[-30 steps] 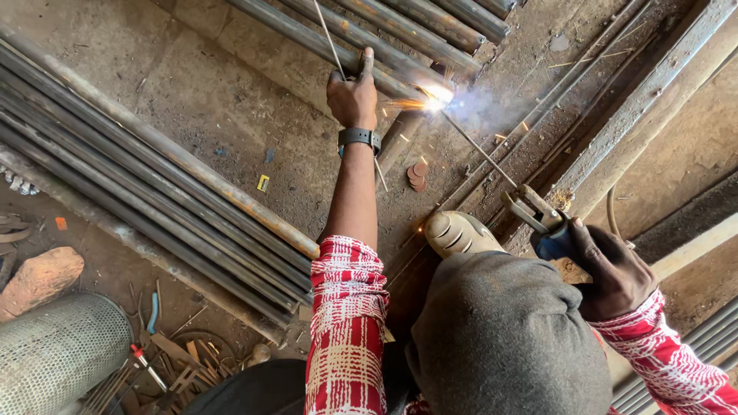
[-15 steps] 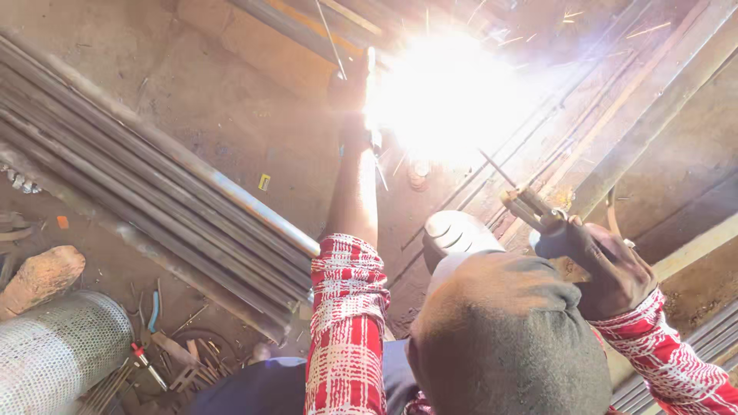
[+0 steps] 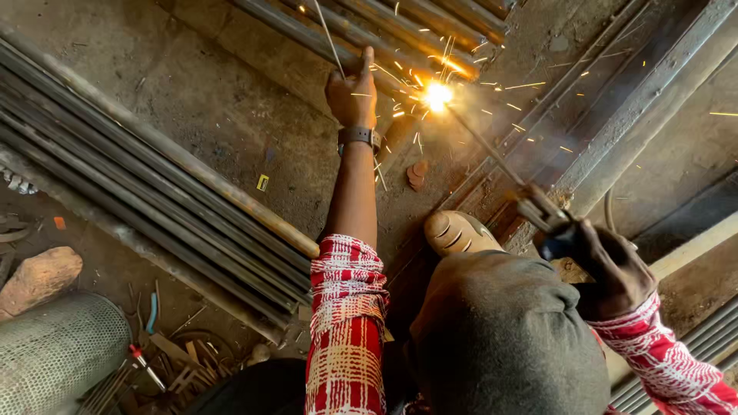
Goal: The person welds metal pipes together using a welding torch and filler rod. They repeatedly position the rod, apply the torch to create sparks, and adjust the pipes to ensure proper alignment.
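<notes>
My left hand (image 3: pixel 352 96), with a watch on the wrist, is stretched forward and grips a thin metal rod (image 3: pixel 327 34) that it holds against the steel pipes (image 3: pixel 400 38) at the top. My right hand (image 3: pixel 611 269), at the right, is closed on a welding electrode holder (image 3: pixel 542 211). Its long electrode (image 3: pixel 484 146) runs up and left to a bright arc with flying sparks (image 3: pixel 438 96), just right of my left hand. Both sleeves are red and white check.
A bundle of long steel pipes (image 3: pixel 154 192) lies diagonally on the dirt floor at left. Steel angle bars (image 3: pixel 615 115) run along the right. My shoe (image 3: pixel 457 230) and grey-clad knee (image 3: pixel 500 338) are below. A mesh roll (image 3: pixel 54 357) and scraps sit at lower left.
The arc flared into a wide white glare half a second ago and has shrunk to a small bright point with sparks. Both hands keep nearly the same places.
</notes>
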